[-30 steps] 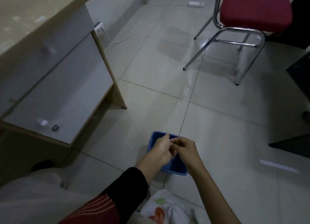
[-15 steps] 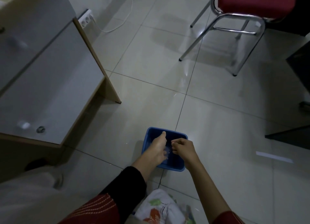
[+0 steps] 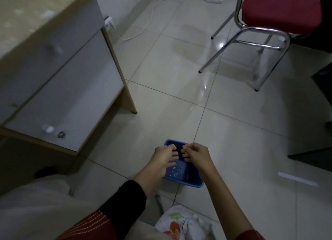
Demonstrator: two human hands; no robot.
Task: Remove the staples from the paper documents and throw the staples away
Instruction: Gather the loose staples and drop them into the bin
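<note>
Both hands hover over the blue bin (image 3: 185,183) on the floor (image 3: 233,132), where pale specks, likely discarded staples (image 3: 177,169), lie inside. The left hand (image 3: 164,157) has its fingers loosely apart. The right hand (image 3: 195,154) has its fingers bunched, and whether they pinch a staple cannot be told. No documents show, so what remains is unclear.

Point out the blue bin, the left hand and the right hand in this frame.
blue bin (image 3: 187,183): head view, on its near wall.
left hand (image 3: 162,158): head view, on the back of the hand.
right hand (image 3: 196,154): head view, on the back of the hand.
</note>
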